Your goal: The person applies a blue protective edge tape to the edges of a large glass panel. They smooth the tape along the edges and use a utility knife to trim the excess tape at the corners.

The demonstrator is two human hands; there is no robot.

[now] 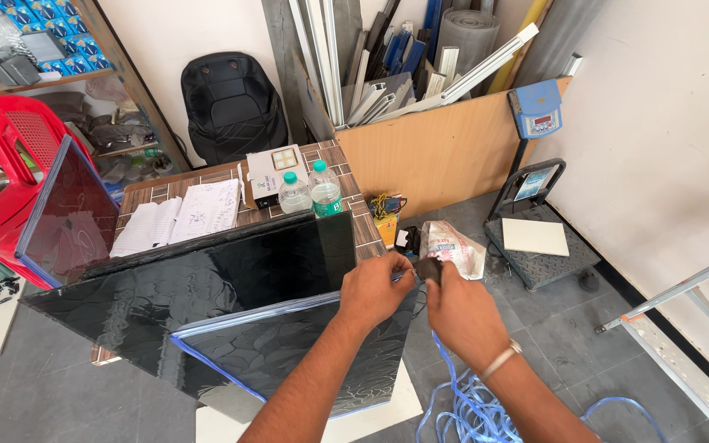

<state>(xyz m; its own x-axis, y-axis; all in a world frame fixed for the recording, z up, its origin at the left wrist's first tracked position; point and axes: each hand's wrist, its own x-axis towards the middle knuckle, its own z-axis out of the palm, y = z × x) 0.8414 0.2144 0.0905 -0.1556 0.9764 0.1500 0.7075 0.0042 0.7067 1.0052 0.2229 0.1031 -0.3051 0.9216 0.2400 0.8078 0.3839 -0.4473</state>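
**Desk:** What do you have, starting from the left?

**Me:** I see a red plastic chair (11,139) with a lattice back, and a dark glossy panel (71,215) with a blue edge leaning against it. Next comes a table (353,193) with a brown tile-pattern top, carrying open paper sheets (180,215), a small white carton (268,172) and two clear plastic bottles (312,190) with green caps. Large black glass sheets (231,275) lie across the table, smooth and mirror-like; the lowest one has a crackled pattern and a blue trim.

**Desk:** And the hands?

**Me:** My left hand (377,289) sits at the right corner of the glass, fingers pinched together on a thin blue strip (446,361). My right hand (459,316) is just beside it, closed around a small dark tool (429,268); I cannot tell what kind. The strip drops from the hands into a loose tangled heap on the grey tiled floor (584,328).

**Desk:** Further right?

**Me:** A crumpled white bag (453,246), then a metal platform scale (539,246) with a blue display head, and a slanted aluminium frame (683,320).
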